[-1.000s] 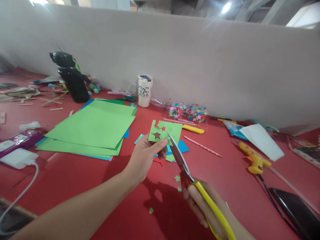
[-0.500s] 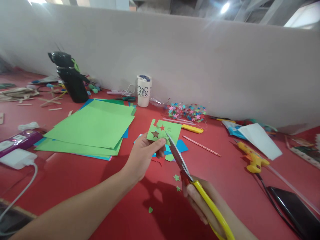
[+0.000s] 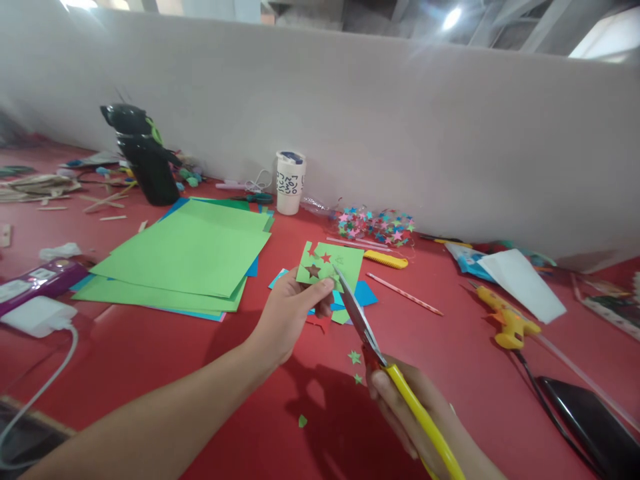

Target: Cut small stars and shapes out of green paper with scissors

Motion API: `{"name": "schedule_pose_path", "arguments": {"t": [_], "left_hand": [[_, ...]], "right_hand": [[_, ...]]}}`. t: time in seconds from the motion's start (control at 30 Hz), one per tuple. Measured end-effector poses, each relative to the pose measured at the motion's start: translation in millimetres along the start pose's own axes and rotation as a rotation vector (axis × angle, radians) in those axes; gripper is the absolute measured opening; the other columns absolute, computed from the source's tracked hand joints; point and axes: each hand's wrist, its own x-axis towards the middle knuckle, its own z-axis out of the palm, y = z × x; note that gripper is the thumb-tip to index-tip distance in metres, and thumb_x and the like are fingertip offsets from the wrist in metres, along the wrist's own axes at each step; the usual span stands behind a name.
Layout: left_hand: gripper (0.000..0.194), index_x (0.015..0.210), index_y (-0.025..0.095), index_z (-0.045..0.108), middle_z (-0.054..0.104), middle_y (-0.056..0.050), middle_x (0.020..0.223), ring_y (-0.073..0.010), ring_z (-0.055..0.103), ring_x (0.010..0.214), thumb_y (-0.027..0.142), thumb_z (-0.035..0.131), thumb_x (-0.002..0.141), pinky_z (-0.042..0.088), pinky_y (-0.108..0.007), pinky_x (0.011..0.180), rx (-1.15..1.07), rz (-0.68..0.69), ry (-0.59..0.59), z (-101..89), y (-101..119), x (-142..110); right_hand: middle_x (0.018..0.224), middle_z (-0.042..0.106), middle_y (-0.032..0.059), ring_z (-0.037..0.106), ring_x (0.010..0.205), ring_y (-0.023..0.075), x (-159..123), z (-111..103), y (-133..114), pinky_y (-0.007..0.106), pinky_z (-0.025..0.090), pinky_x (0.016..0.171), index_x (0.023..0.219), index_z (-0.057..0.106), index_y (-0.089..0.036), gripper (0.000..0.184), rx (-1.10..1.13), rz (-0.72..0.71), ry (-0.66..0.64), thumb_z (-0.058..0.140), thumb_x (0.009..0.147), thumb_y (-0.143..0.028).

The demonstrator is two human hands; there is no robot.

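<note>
My left hand (image 3: pixel 295 310) pinches the lower left edge of a small green paper piece (image 3: pixel 353 261), thumb on top. Star-shaped holes are cut through that paper, and a star outline is drawn beside them. In my right hand (image 3: pixel 405 400) are scissors (image 3: pixel 425 420) with yellow handles, fingers wrapped through the loops. The blade tips touch or overlap the paper near the drawn star; I cannot tell whether they pass through it. Below the blades, a green paper star (image 3: pixel 354 357) and a smaller star (image 3: pixel 358 379) lie on the red table, with a green scrap (image 3: pixel 303 421) nearer me.
Green paper sheets (image 3: pixel 190 247) are stacked at left, before a black bottle (image 3: pixel 147 160). A white tumbler (image 3: pixel 290 183) stands near the wall. Behind the paper lie star garlands (image 3: pixel 375 225), a yellow cutter (image 3: pixel 386 259) and a pencil (image 3: pixel 405 293). At right are a glue gun (image 3: pixel 507 317) and a black phone (image 3: pixel 585 417).
The whole view has shifted very slightly. Both hands, the green paper and the scissors keep nearly the same positions relative to each other.
</note>
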Motion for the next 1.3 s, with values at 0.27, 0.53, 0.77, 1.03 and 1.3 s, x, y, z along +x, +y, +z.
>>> {"name": "schedule_pose_path", "arguments": {"t": [0.27, 0.53, 0.77, 1.03, 1.3], "left_hand": [[0.015, 0.066, 0.017, 0.056, 0.056, 0.005, 0.054, -0.0066, 0.050, 0.047, 0.026, 0.064, 0.074, 0.040, -0.021, 0.051, 0.013, 0.006, -0.003, -0.4, 1, 0], [0.015, 0.066, 0.017, 0.055, 0.056, 0.005, 0.054, -0.0062, 0.049, 0.047, 0.025, 0.063, 0.075, 0.039, -0.020, 0.051, 0.024, 0.029, -0.005, -0.1, 2, 0], [0.014, 0.066, 0.017, 0.056, 0.056, 0.005, 0.053, -0.0060, 0.049, 0.047, 0.025, 0.064, 0.075, 0.039, -0.019, 0.051, 0.015, 0.041, -0.007, -3.2, 0, 2], [0.017, 0.062, 0.016, 0.051, 0.057, 0.004, 0.054, -0.0056, 0.053, 0.047, 0.020, 0.062, 0.076, 0.042, -0.017, 0.050, -0.090, 0.002, -0.003, -7.4, 0, 6], [0.012, 0.073, 0.017, 0.051, 0.060, 0.003, 0.054, -0.0050, 0.051, 0.040, 0.020, 0.062, 0.079, 0.037, -0.015, 0.042, -0.210, -0.114, -0.095, -7.8, 5, 6]], "right_hand": [[0.040, 0.033, -0.0103, 0.022, 0.031, 0.0069, 4, -3, 0, 0.022, 0.014, 0.033, 0.067, 0.039, -0.024, 0.048, 0.039, -0.010, -0.042, 0.043, 0.081, -0.070], [0.041, 0.033, -0.0098, 0.023, 0.031, 0.0071, 5, -4, 2, 0.022, 0.014, 0.033, 0.065, 0.038, -0.024, 0.046, 0.052, -0.030, -0.039, 0.045, 0.082, -0.067], [0.042, 0.031, -0.0100, 0.023, 0.033, 0.0068, 5, -5, 1, 0.021, 0.015, 0.032, 0.065, 0.036, -0.024, 0.050, 0.065, -0.029, -0.043, 0.044, 0.080, -0.071], [0.039, 0.032, -0.0102, 0.026, 0.032, 0.0076, 10, -6, 11, 0.023, 0.017, 0.034, 0.063, 0.035, -0.024, 0.051, -0.016, -0.070, -0.028, 0.040, 0.080, -0.072], [0.046, 0.029, -0.0098, 0.029, 0.035, 0.0089, 12, -7, 11, 0.022, 0.021, 0.033, 0.063, 0.033, -0.025, 0.047, -0.087, -0.097, 0.042, 0.041, 0.082, -0.067]]}}
